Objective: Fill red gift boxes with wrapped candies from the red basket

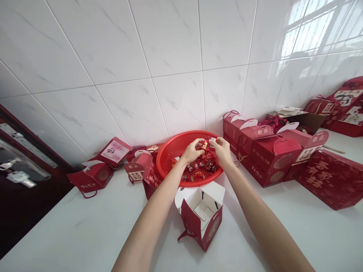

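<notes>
Both my hands are over a red plastic basket that holds wrapped candies. My left hand pinches a red wrapped candy with yellow marks. Close beside it, my right hand has its fingers closed on another wrapped candy, red with a white label. The two wrappers meet or overlap between my fingertips. Between my forearms, nearer to me, stands a red gift box with its flaps up and its white inside showing; I see no candy in it.
Closed red gift boxes line the wall at right, near a large red bag and an open carton. More boxes stand at left. Keys hang from a dark door at the left edge. White tiles rise behind.
</notes>
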A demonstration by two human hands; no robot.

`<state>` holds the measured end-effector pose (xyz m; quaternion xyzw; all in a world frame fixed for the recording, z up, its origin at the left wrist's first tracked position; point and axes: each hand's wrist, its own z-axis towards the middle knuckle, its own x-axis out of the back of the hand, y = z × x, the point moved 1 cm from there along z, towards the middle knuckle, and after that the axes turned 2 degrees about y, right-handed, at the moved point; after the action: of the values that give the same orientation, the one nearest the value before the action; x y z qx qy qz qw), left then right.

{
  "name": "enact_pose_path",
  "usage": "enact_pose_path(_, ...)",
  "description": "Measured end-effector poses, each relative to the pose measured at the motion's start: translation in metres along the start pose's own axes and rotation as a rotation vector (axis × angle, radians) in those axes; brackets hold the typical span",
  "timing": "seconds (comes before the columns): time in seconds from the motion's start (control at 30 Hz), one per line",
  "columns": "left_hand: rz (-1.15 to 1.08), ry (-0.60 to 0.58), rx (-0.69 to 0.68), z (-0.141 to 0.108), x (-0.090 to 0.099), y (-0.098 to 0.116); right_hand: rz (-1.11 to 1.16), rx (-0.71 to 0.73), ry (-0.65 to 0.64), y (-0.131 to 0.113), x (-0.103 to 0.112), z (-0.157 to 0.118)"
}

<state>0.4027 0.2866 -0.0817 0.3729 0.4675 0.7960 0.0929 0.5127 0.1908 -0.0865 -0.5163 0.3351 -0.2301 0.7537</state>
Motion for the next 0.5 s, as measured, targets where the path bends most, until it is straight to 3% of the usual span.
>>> enact_pose_path(0.17,0.181,-0.014,0.081,0.000,0.005,-0.008,-0.068,0.021,0.042,0.001,0.001,-0.002)
enact_pose_path(0.33,0.346,-0.202,0.111,-0.005,0.002,-0.014,-0.087,0.046,0.059,0.002,0.001,-0.002)
enact_pose_path(0.5,0.403,-0.373,0.042,-0.011,-0.008,-0.007,-0.066,0.060,0.060,0.005,0.000,0.001)
